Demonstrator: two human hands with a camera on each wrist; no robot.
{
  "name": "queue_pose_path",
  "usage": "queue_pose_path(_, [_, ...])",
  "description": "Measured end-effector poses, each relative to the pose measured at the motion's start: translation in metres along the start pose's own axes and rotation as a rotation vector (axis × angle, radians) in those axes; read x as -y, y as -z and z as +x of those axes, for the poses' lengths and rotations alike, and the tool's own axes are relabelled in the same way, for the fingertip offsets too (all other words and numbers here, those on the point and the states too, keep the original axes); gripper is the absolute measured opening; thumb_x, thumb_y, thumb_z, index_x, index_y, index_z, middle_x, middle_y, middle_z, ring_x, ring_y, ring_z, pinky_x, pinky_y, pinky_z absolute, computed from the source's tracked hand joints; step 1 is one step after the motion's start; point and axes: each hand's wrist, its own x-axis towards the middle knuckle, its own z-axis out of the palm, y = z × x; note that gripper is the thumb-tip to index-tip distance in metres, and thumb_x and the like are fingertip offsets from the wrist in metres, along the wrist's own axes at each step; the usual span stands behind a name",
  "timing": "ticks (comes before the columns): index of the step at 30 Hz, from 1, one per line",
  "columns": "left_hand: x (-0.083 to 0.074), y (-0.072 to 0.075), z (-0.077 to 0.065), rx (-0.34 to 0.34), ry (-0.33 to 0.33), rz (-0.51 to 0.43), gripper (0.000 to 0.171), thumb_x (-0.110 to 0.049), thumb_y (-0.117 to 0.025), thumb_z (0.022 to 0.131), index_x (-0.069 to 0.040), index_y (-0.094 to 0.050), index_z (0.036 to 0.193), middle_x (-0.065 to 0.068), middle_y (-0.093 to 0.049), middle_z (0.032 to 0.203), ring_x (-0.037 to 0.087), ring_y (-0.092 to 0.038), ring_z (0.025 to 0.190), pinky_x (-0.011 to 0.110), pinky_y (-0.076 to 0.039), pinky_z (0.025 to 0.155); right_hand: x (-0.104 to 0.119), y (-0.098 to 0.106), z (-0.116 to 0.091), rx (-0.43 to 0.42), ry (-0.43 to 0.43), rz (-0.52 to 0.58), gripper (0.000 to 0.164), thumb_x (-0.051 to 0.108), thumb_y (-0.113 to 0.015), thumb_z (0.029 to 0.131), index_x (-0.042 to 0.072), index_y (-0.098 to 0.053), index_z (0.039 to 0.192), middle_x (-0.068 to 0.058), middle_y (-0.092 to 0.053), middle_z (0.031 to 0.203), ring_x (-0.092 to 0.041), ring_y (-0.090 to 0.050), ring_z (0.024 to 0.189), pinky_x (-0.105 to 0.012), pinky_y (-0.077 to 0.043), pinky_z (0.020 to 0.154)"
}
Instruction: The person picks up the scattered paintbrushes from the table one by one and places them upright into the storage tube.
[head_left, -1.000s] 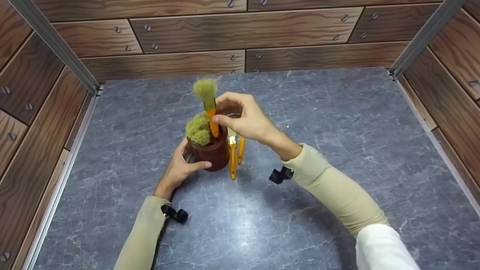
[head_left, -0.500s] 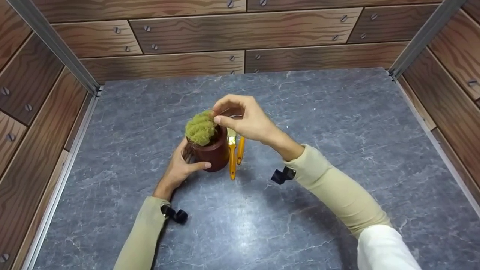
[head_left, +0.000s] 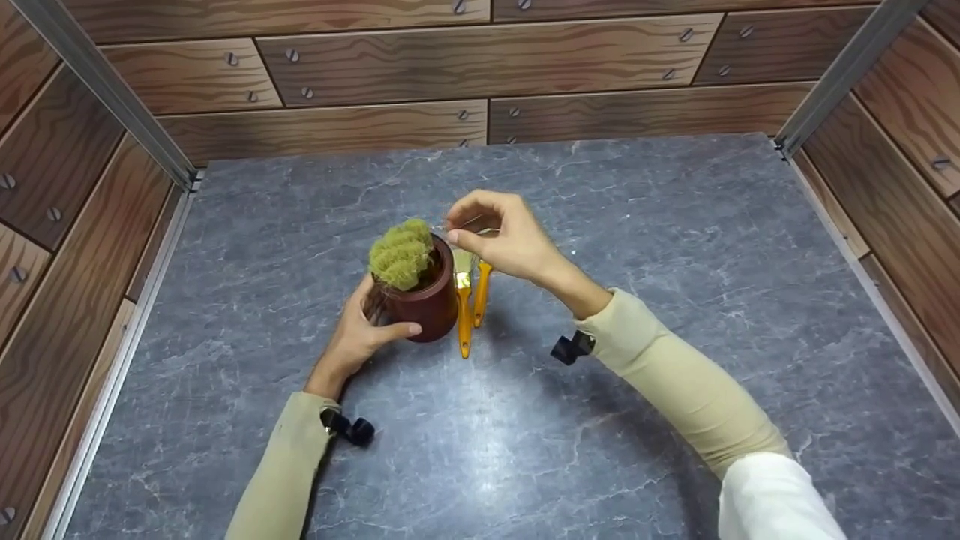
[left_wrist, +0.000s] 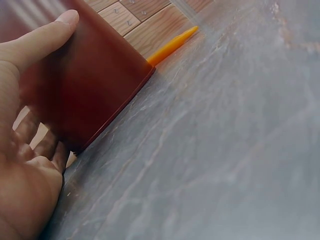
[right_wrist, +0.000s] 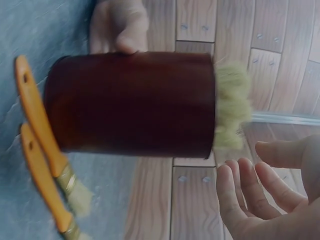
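Note:
A dark red-brown cylindrical cup (head_left: 424, 311) stands upright on the table, with several brushes in it, their yellow-green bristles (head_left: 401, 255) bunched above the left of the rim. My left hand (head_left: 356, 330) grips the cup from the left, thumb across its front. My right hand (head_left: 506, 232) is just right of the rim, fingers loosely curved and holding nothing; in the right wrist view its fingertips (right_wrist: 225, 172) are apart from the cup. Two paintbrushes with orange handles lie right of the cup: a nearer paintbrush (head_left: 464, 315) and a farther paintbrush (head_left: 481, 296).
The grey marbled table (head_left: 637, 420) is bounded by wood-patterned panels (head_left: 375, 71) at the back and on both sides. Metal rails (head_left: 120, 345) run along the side edges. Black wrist cameras (head_left: 349, 427) sit on both sleeves.
A paintbrush, earlier pinched upright over the cup by my right hand, has been lowered in and let go, its bristles joining the bunch. The right hand has drawn back rightward. The left hand stays put.

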Motion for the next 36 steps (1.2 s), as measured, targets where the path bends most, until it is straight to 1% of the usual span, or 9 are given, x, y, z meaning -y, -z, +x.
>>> queue_pose_path(5, [0.000, 0.000, 0.001, -0.006, -0.007, -0.007, 0.102, 0.006, -0.092, 0.079, -0.020, -0.042, 0.164, 0.006, -0.053, 0.161, 0.024, -0.045, 0.154, 0.036, -0.036, 0.130, -0.018, 0.001, 0.000, -0.041, -0.055, -0.046, 0.017, 0.005, -0.078, 0.095, 0.000, -0.075, 0.110, -0.013, -0.078, 0.107, -0.024, -0.075, 0.095, -0.038, -0.064, 0.091])
queue_pose_path(7, [0.000, 0.000, 0.002, -0.009, -0.004, -0.005, 0.102, 0.006, -0.092, 0.078, -0.020, -0.042, 0.163, 0.006, -0.053, 0.161, 0.024, -0.045, 0.154, 0.036, -0.036, 0.130, -0.025, 0.001, 0.000, -0.053, -0.075, -0.069, 0.019, 0.006, -0.080, 0.094, -0.002, -0.075, 0.111, -0.014, -0.078, 0.107, -0.026, -0.075, 0.094, -0.038, -0.065, 0.090])
queue_pose_path(12, [-0.001, 0.001, 0.001, -0.013, 0.002, 0.010, 0.101, 0.004, -0.092, 0.079, -0.020, -0.043, 0.163, 0.005, -0.054, 0.160, 0.023, -0.046, 0.153, 0.035, -0.036, 0.130, -0.044, -0.002, -0.003, -0.068, -0.120, -0.145, 0.022, 0.008, -0.082, 0.091, -0.002, -0.076, 0.110, -0.016, -0.078, 0.106, -0.031, -0.077, 0.094, -0.039, -0.066, 0.088])
queue_pose_path(16, [-0.001, 0.001, 0.000, -0.013, 0.002, -0.002, 0.101, 0.005, -0.092, 0.079, -0.020, -0.043, 0.163, 0.005, -0.054, 0.161, 0.023, -0.045, 0.154, 0.036, -0.035, 0.130, -0.060, -0.004, -0.004, -0.077, -0.179, -0.203, 0.024, 0.009, -0.083, 0.090, -0.004, -0.075, 0.108, -0.017, -0.079, 0.104, -0.032, -0.078, 0.094, -0.037, -0.066, 0.087])
queue_pose_path(20, [-0.001, 0.002, 0.000, -0.009, -0.003, -0.002, 0.101, 0.006, -0.092, 0.079, -0.020, -0.042, 0.164, 0.006, -0.053, 0.161, 0.023, -0.045, 0.154, 0.036, -0.035, 0.130, -0.073, -0.004, -0.004, -0.076, -0.265, -0.247, 0.025, 0.008, -0.084, 0.088, -0.004, -0.075, 0.108, -0.017, -0.078, 0.103, -0.030, -0.077, 0.092, -0.034, -0.066, 0.085])
queue_pose_path(23, [0.000, 0.002, 0.000, -0.007, -0.006, 0.002, 0.101, 0.006, -0.091, 0.079, -0.019, -0.042, 0.164, 0.007, -0.053, 0.161, 0.023, -0.044, 0.154, 0.035, -0.035, 0.130, -0.081, -0.004, -0.004, -0.065, -0.322, -0.279, 0.022, 0.007, -0.085, 0.086, -0.001, -0.076, 0.104, -0.015, -0.078, 0.100, -0.025, -0.075, 0.087, -0.032, -0.065, 0.081])
queue_pose_path(29, [-0.001, 0.000, 0.000, -0.004, -0.009, 0.001, 0.101, 0.006, -0.091, 0.079, -0.020, -0.042, 0.164, 0.006, -0.052, 0.161, 0.023, -0.044, 0.155, 0.036, -0.034, 0.131, -0.092, -0.004, -0.004, -0.022, -0.379, -0.397, 0.014, 0.009, -0.085, 0.083, 0.005, -0.076, 0.093, -0.007, -0.079, 0.089, -0.012, -0.069, 0.073, -0.023, -0.059, 0.069])
queue_pose_path(32, [-0.001, 0.000, 0.000, -0.004, -0.005, 0.009, 0.101, 0.005, -0.091, 0.080, -0.021, -0.042, 0.164, 0.004, -0.052, 0.162, 0.022, -0.043, 0.155, 0.035, -0.033, 0.131, -0.094, -0.005, -0.003, -0.008, -0.409, -0.424, 0.013, 0.009, -0.086, 0.083, 0.007, -0.076, 0.091, -0.005, -0.076, 0.085, -0.010, -0.065, 0.070, -0.022, -0.057, 0.066])
queue_pose_path(36, [-0.001, 0.000, 0.000, -0.009, -0.001, 0.008, 0.101, 0.005, -0.092, 0.079, -0.021, -0.042, 0.164, 0.003, -0.053, 0.161, 0.021, -0.043, 0.155, 0.035, -0.032, 0.132, -0.096, -0.007, -0.001, -0.006, -0.435, -0.451, 0.015, 0.013, -0.088, 0.083, 0.009, -0.075, 0.088, -0.003, -0.075, 0.081, -0.010, -0.064, 0.066, -0.022, -0.056, 0.061])
